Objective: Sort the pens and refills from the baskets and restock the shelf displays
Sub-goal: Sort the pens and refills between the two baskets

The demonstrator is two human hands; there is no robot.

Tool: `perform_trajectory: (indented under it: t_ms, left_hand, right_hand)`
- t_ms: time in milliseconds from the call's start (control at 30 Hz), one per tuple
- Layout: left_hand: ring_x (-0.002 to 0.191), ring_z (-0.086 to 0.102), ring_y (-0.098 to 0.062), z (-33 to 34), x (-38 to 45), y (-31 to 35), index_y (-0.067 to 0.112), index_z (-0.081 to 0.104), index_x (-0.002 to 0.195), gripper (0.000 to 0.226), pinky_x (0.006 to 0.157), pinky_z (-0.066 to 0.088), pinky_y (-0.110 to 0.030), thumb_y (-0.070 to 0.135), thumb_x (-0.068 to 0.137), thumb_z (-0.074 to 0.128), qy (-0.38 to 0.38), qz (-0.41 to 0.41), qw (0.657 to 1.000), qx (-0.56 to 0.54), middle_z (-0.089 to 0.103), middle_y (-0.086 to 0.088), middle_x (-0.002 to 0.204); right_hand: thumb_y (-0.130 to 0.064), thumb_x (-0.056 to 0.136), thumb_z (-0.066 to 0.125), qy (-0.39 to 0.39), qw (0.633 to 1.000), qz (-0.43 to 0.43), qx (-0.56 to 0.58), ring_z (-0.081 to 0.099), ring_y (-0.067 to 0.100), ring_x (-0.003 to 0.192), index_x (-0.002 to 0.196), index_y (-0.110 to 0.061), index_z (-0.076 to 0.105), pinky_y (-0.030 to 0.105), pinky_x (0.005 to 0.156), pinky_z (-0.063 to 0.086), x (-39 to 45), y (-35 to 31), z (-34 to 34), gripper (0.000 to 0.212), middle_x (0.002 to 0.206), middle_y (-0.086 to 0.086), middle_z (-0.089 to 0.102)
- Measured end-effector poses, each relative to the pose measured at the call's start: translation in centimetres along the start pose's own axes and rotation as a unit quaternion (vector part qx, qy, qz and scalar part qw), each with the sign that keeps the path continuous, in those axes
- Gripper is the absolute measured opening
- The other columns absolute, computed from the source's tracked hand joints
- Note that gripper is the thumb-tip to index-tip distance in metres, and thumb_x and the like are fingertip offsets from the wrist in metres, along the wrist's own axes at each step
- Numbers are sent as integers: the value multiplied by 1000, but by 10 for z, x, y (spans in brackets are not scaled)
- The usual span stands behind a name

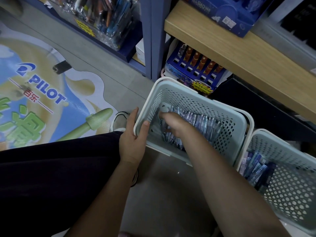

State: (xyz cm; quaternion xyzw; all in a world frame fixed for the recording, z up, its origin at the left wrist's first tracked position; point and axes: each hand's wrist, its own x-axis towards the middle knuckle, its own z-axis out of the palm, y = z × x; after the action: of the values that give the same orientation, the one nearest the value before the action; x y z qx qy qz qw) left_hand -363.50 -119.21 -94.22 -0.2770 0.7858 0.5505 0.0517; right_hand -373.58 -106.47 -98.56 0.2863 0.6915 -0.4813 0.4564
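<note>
You clamped your left hand (132, 141) on the rim of the perforated basket (227, 132) to steady it, that grip grasping the edge. Your right hand (172, 124) dug among the pens (203, 121) lying inside; whether its grip had closed, I cannot tell.

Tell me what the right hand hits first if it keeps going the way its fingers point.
Probably the far-left wall of the basket. The right hand is already down among the pens, fingers aimed toward that corner, though depth is hard to judge.
</note>
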Motion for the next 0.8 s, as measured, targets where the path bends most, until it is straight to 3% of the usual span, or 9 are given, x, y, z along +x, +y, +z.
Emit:
perform_trajectory:
  t_ms: [133, 233, 300, 400, 467, 567, 633, 700, 800]
  left_hand:
    - [98, 54, 19, -1, 0, 1, 42, 44, 147, 61, 82, 40, -4, 56, 88, 52, 4, -2, 1000, 0, 57, 34, 115]
    - [99, 55, 14, -1, 0, 0, 43, 43, 147, 61, 88, 43, -14, 57, 88, 52, 1, -7, 1000, 0, 58, 28, 121]
    - [97, 52, 25, -1, 0, 1, 43, 43, 148, 62, 82, 40, -5, 57, 88, 51, -1, -4, 1000, 3, 54, 39, 114]
    - [96, 49, 31, -1, 0, 1, 39, 43, 148, 62, 76, 36, 4, 54, 89, 52, 0, 2, 1000, 4, 50, 44, 110]
    - [97, 48, 31, 0, 0, 1, 37, 44, 148, 62, 77, 35, 5, 52, 89, 52, -2, 4, 1000, 1, 51, 42, 112]
    - [99, 48, 30, -1, 0, 3, 37, 43, 149, 61, 78, 36, 5, 52, 92, 56, -4, 8, 1000, 3, 51, 39, 117]
    - [97, 46, 32, -2, -1, 4, 35, 41, 150, 58, 77, 36, 3, 44, 96, 61, -3, 11, 1000, 19, 48, 41, 116]
    - [93, 48, 24, -2, -2, 9, 32, 38, 152, 63, 79, 42, -13, 35, 95, 66, 5, 34, 998, 55, 49, 37, 113]
    - [107, 45, -1, 2, -1, 23, 18, 41, 149, 67, 89, 43, -31, 32, 89, 67, 21, 137, 981, 139, 54, 4, 126]
  right_hand:
    - [-43, 100, 52, -18, 1000, -14, -6, 59, 21, 95, 133, -12, 59, 52, 106, 45, 1, 4, -6, 46, 108, 8, 61]
    - [-51, 96, 54, -42, 998, -34, -43, 57, 32, 119, 130, -18, 62, 53, 107, 42, 4, 13, -4, 48, 134, 16, 60]
    - [-59, 93, 52, -53, 996, -39, -66, 51, 33, 129, 141, -18, 53, 53, 110, 39, 7, 17, -1, 63, 147, 12, 51]
    - [-64, 89, 53, -40, 995, -53, -77, 48, 32, 133, 148, -14, 43, 52, 110, 39, 6, 20, 2, 78, 150, 7, 47]
    - [-68, 83, 55, -28, 995, -69, -61, 53, 26, 123, 147, -17, 45, 45, 102, 44, 4, 21, 0, 82, 137, 0, 55]
    - [-79, 67, 58, -7, 996, -84, -32, 55, 19, 87, 141, -24, 52, 32, 72, 45, -9, 19, -6, 92, 89, -11, 50]
    - [-75, 69, 58, -19, 993, -120, 8, 58, 22, 102, 131, -29, 62, 37, 83, 47, -19, 20, -12, 77, 93, -9, 56]
    - [-61, 87, 56, -35, 983, -163, 73, 53, 19, 123, 123, -29, 69, 37, 99, 40, -33, 21, -21, 50, 125, -1, 63]
    - [-44, 89, 63, -39, 961, -204, 182, 47, 12, 130, 111, -25, 76, 32, 106, 38, -61, 23, -39, 32, 145, -2, 54]
